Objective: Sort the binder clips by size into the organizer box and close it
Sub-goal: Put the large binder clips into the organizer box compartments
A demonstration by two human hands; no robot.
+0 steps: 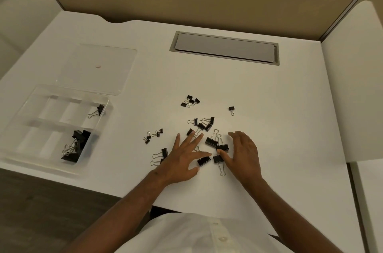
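Both hands rest spread on the bench (269, 107) among scattered binder clips (202, 124), fingers wide. The left hand (182, 157) touches a large clip (204, 161) lying crosswise; beside the right hand (242, 151), another clip (218, 159) points its wire handles toward the person. The clear organizer box (27, 105) sits open at left.

Both forearms reach forward; the left hand (182, 157) lies spread with fingers splayed, the right hand (242, 151) loosely curved beside it.

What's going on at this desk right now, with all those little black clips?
A person is sorting binder clips into a clear organizer box, whose lid lies open. Left hand and right hand are gathering large clips. Two compartments hold clips; most remain loose on the desk.
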